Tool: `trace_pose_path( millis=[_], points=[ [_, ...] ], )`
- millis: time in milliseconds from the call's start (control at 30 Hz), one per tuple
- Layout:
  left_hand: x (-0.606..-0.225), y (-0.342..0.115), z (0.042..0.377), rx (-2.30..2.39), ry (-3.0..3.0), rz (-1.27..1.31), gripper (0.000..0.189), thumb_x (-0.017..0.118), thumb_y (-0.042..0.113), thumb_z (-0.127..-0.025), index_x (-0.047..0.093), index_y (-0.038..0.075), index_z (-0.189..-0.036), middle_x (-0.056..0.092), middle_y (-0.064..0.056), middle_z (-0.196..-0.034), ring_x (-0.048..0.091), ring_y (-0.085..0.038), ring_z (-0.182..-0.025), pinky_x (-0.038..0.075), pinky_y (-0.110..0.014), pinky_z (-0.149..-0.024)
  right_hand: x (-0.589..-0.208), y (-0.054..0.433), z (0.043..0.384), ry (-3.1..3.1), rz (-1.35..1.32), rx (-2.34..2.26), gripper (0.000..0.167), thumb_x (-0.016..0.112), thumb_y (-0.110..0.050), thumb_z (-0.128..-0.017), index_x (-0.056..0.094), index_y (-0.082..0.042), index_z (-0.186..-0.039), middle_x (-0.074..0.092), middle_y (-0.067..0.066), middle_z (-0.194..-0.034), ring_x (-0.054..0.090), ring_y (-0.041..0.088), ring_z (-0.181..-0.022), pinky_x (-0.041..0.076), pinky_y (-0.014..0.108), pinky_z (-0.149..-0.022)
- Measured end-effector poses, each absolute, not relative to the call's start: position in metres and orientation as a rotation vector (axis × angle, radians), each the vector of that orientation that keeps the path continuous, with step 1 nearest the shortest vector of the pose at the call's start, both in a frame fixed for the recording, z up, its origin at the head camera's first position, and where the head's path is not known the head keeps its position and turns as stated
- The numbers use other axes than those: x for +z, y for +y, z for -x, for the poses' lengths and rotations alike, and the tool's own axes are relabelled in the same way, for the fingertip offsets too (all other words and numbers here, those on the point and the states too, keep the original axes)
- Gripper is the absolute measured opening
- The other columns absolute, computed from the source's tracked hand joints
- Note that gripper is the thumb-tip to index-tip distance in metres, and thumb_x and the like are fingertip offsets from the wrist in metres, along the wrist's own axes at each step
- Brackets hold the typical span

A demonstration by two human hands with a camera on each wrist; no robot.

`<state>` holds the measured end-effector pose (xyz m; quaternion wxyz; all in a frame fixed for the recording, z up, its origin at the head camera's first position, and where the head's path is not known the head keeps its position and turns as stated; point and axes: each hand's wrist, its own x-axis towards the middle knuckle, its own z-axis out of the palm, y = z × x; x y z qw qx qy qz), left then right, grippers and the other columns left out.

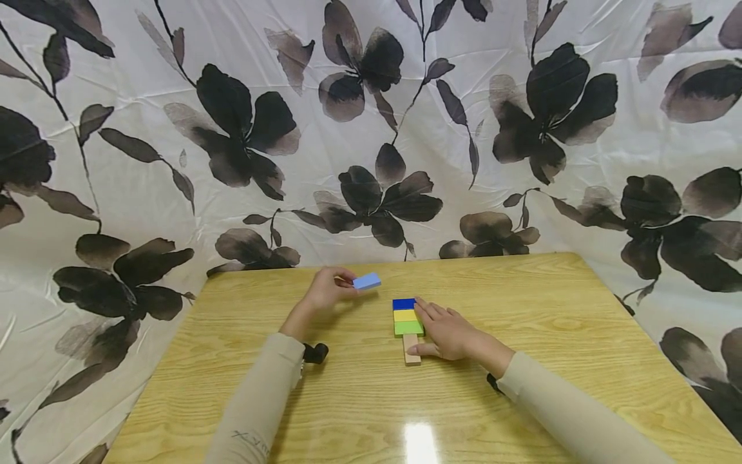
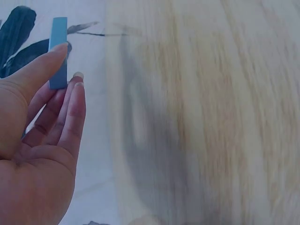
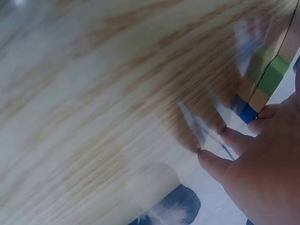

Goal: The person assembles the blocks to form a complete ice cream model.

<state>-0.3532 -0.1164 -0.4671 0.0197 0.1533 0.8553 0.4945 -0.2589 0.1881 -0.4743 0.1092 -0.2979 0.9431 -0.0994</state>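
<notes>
My left hand (image 1: 330, 288) pinches a light blue block (image 1: 367, 281) between thumb and fingers, above the far part of the table. In the left wrist view the block (image 2: 58, 54) stands upright in the fingertips. On the table lie a dark blue block (image 1: 404, 304), a yellow block (image 1: 404, 316) and a green block (image 1: 408, 328) in a touching row, with a plain wooden block (image 1: 411, 351) below them pointing toward me. My right hand (image 1: 449, 332) rests at their right side, fingers extended by the dark blue block and thumb over the wooden one.
The wood-grain table (image 1: 580, 322) ends at a far edge, against a hanging white cloth (image 1: 371, 142) with dark flowers. Dark bands (image 1: 315, 353) sit at the wrists. A bright reflection shines on the near tabletop.
</notes>
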Motion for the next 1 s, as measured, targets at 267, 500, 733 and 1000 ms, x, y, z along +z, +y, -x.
trace_pose_path(
  millis=[267, 500, 733, 1000],
  points=[
    [-0.470, -0.104, 0.357, 1.560, 2.633, -0.488, 0.031, 0.083, -0.007, -0.080, 0.071, -0.011, -0.108, 0.070, -0.020, -0.103, 0.069, -0.019, -0.084, 0.058, -0.030, -0.076, -0.474, 0.188, 0.260, 2.778, 0.888, -0.280, 0.097, 0.054, -0.062, -0.099, 0.018, 0.003, -0.161, 0.008, 0.018, -0.170, 0.021, 0.042, -0.153, 0.025, 0.065, -0.117],
    [-0.475, -0.095, 0.359, 1.523, 2.631, -0.512, 0.031, 0.086, -0.001, -0.080, 0.073, -0.008, -0.107, 0.070, -0.015, -0.098, 0.069, -0.018, -0.083, 0.058, -0.028, -0.075, -0.474, 0.186, 0.261, 2.777, 0.874, -0.274, 0.098, 0.053, -0.064, -0.099, 0.017, 0.002, -0.162, 0.010, 0.018, -0.170, 0.021, 0.040, -0.153, 0.026, 0.064, -0.117],
    [-0.482, -0.085, 0.362, 1.473, 2.666, -0.509, 0.031, 0.087, 0.003, -0.080, 0.074, -0.006, -0.107, 0.071, -0.013, -0.097, 0.069, -0.018, -0.083, 0.057, -0.028, -0.074, -0.481, 0.188, 0.265, 2.783, 0.889, -0.274, 0.099, 0.051, -0.066, -0.098, 0.017, 0.001, -0.162, 0.009, 0.017, -0.170, 0.021, 0.041, -0.153, 0.026, 0.064, -0.117],
    [-0.488, -0.072, 0.367, 1.424, 2.683, -0.522, 0.031, 0.087, 0.004, -0.081, 0.074, -0.006, -0.106, 0.071, -0.011, -0.094, 0.068, -0.018, -0.083, 0.057, -0.029, -0.077, -0.477, 0.190, 0.268, 2.773, 0.887, -0.258, 0.096, 0.052, -0.064, -0.100, 0.018, 0.002, -0.162, 0.010, 0.017, -0.170, 0.022, 0.041, -0.153, 0.025, 0.064, -0.117]
  ],
)
